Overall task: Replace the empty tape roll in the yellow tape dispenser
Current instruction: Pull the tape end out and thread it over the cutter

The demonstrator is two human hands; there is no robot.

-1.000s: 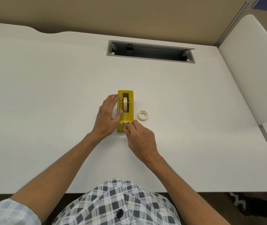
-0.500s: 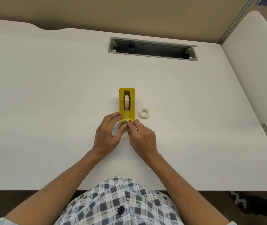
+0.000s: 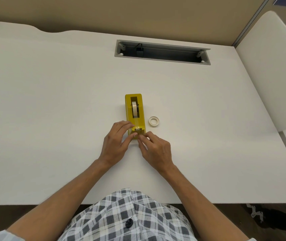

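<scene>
The yellow tape dispenser (image 3: 135,115) stands upright near the middle of the white desk (image 3: 51,101), its long body running away from me, a pale roll of tape (image 3: 134,109) seated on edge in its open well. A clear strip runs from that roll down toward the cutter at the dispenser's near end. My left hand (image 3: 117,143) curls around that near end from the dispenser's left, fingers over the top edge, thumb against the front. My right hand (image 3: 156,149) comes in at the near end from the right, thumb and forefinger pinched together at the cutter; whether tape lies between them I cannot tell. The empty tape roll (image 3: 154,121) lies flat just right of the dispenser.
</scene>
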